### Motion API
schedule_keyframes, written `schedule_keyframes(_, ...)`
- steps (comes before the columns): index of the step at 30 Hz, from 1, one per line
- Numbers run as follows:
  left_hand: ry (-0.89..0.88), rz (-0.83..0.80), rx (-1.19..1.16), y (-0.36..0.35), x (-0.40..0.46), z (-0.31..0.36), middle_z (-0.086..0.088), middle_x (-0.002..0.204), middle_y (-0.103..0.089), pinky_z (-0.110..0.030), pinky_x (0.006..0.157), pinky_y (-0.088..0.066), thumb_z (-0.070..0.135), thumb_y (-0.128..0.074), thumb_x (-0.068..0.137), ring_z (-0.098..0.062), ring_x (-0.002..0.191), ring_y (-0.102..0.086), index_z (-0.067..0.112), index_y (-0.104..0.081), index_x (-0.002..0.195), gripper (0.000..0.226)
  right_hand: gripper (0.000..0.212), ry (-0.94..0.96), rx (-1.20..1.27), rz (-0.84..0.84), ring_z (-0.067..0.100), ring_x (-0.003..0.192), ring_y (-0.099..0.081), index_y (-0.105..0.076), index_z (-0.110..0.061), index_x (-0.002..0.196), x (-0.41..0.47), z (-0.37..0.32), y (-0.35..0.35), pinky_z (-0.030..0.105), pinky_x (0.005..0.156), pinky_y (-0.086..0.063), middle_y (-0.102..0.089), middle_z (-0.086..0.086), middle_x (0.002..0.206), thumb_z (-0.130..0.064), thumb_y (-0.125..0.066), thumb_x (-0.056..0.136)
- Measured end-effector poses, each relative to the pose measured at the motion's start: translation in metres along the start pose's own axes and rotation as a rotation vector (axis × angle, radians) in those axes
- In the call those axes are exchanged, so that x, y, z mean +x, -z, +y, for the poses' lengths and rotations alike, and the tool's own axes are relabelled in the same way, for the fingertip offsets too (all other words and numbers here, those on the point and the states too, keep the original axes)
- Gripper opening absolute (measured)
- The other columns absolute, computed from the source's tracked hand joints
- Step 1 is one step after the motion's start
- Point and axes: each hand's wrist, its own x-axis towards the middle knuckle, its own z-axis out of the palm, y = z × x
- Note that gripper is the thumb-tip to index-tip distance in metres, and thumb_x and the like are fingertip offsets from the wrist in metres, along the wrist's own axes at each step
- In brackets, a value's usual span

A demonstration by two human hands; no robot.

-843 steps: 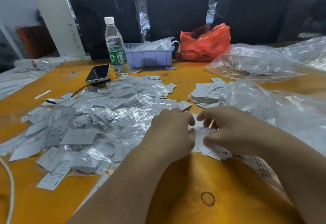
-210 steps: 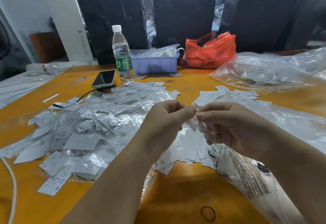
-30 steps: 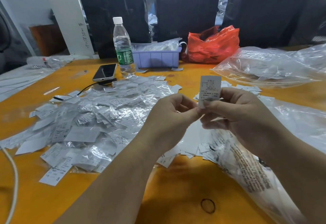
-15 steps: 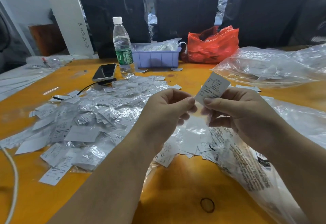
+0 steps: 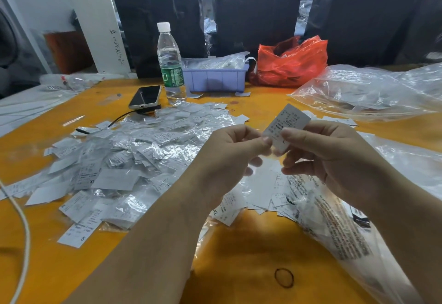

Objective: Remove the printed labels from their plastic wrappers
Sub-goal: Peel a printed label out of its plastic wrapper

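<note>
Orange-yellow and glossy, the table [image 5: 239,251] fills the view, with a dark ring mark [image 5: 284,277] near its front edge. Both hands meet above its middle. The right hand [image 5: 334,157] pinches a white printed label [image 5: 285,125] between thumb and forefinger, tilted up to the right. The left hand [image 5: 229,157] has its fingers curled, thumb and forefinger pinched just beside the label's lower corner on what looks like a thin clear wrapper, though the film is hard to make out.

A broad pile [image 5: 119,160] of wrapped labels and crinkled clear plastic covers the table's left half. Below the hands lies a smaller heap of loose labels [image 5: 258,196], some marked XL. A large clear bag [image 5: 339,227] with black print spreads at the right, and another clear bag [image 5: 370,93] lies further back on the right.

Toward the far edge stand a water bottle [image 5: 170,62] with a green band, a phone [image 5: 145,96] lying flat with a black cable, a lilac bin [image 5: 214,80] and a red bag [image 5: 291,62]. A white cord [image 5: 22,232] curves at the left edge. Behind the table hang dark sheets in clear film, and a white post [image 5: 95,19] leans at the left.
</note>
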Motion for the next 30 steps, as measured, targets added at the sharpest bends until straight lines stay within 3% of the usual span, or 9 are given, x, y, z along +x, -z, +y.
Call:
schedule_keyframes(4, 0.002, -0.035, 0.029, 0.001, 0.0, 0.0, 0.004, 0.076, -0.07, -0.02, 0.061, -0.047, 0.016, -0.066, 0.09, -0.008, 0.066, -0.058, 0.013, -0.067, 0.085, 0.007, 0.02, 0.042, 0.024, 0.141, 0.015, 0.058, -0.057, -0.073, -0.01, 0.078, 0.002, 0.0, 0.005, 0.027, 0.054, -0.054, -0.068, 0.007, 0.07, -0.026, -0.07, 0.068)
schedule_keyframes(10, -0.041, -0.048, 0.022, 0.0, -0.001, -0.001, -0.003, 0.08, -0.07, -0.021, 0.061, -0.048, 0.016, -0.067, 0.089, -0.01, 0.066, -0.058, 0.012, -0.068, 0.087, 0.004, 0.013, 0.056, -0.018, 0.124, 0.012, 0.053, -0.056, -0.073, -0.014, 0.073, 0.0, 0.004, -0.003, 0.026, 0.051, -0.052, -0.064, 0.003, 0.065, -0.026, -0.071, 0.069)
schedule_keyframes(14, -0.043, -0.035, 0.014, 0.0, 0.001, -0.002, -0.003, 0.081, -0.071, -0.024, 0.062, -0.05, 0.015, -0.066, 0.09, -0.01, 0.067, -0.06, 0.01, -0.069, 0.091, 0.006, 0.009, 0.18, -0.061, 0.27, 0.013, 0.054, -0.055, -0.072, -0.016, 0.075, 0.0, 0.004, 0.001, 0.029, 0.052, -0.051, -0.063, 0.0, 0.063, -0.012, -0.07, 0.083)
schedule_keyframes(19, -0.041, -0.029, 0.014, 0.0, 0.001, -0.003, 0.003, 0.077, -0.071, -0.023, 0.061, -0.048, 0.018, -0.067, 0.089, -0.004, 0.065, -0.062, 0.007, -0.069, 0.1, 0.015, 0.014, 0.229, -0.198, 0.202, 0.016, 0.058, -0.058, -0.076, -0.02, 0.073, -0.002, 0.007, -0.005, 0.034, 0.057, -0.052, -0.065, 0.006, 0.066, -0.012, -0.072, 0.084)
schedule_keyframes(23, -0.024, -0.028, -0.004, 0.001, 0.001, -0.001, 0.001, 0.074, -0.07, -0.021, 0.057, -0.049, 0.018, -0.068, 0.089, -0.006, 0.063, -0.061, 0.008, -0.068, 0.091, 0.01, 0.009, 0.203, -0.237, 0.1, 0.018, 0.061, -0.06, -0.077, -0.015, 0.077, -0.003, 0.005, -0.003, 0.03, 0.057, -0.052, -0.068, 0.008, 0.069, -0.016, -0.071, 0.083)
schedule_keyframes(25, -0.009, -0.008, 0.016, 0.002, 0.001, -0.001, -0.002, 0.075, -0.071, -0.022, 0.058, -0.05, 0.015, -0.068, 0.089, -0.01, 0.065, -0.061, 0.011, -0.068, 0.086, 0.005, 0.009, 0.239, -0.353, 0.135, 0.02, 0.061, -0.063, -0.077, -0.02, 0.08, -0.003, 0.006, -0.002, 0.033, 0.058, -0.054, -0.069, 0.003, 0.067, -0.017, -0.07, 0.085)
schedule_keyframes(27, -0.015, 0.082, 0.173, 0.005, 0.001, -0.002, 0.0, 0.078, -0.072, -0.026, 0.061, -0.05, 0.014, -0.068, 0.088, -0.013, 0.069, -0.062, 0.017, -0.068, 0.086, 0.003, 0.007, 0.256, -0.54, 0.166, 0.016, 0.061, -0.063, -0.074, -0.026, 0.082, -0.002, 0.007, 0.001, 0.03, 0.059, -0.054, -0.069, -0.005, 0.069, -0.022, -0.069, 0.084)
schedule_keyframes(30, -0.062, 0.263, 0.526, 0.016, 0.003, -0.004, 0.005, 0.085, -0.069, -0.027, 0.057, -0.048, 0.019, -0.063, 0.089, -0.013, 0.069, -0.063, 0.03, -0.063, 0.094, 0.013, 0.005, 0.142, -0.834, -0.006, 0.002, 0.068, -0.061, -0.068, -0.034, 0.086, -0.005, 0.013, -0.002, 0.02, 0.058, -0.049, -0.066, -0.012, 0.075, -0.03, -0.07, 0.083)
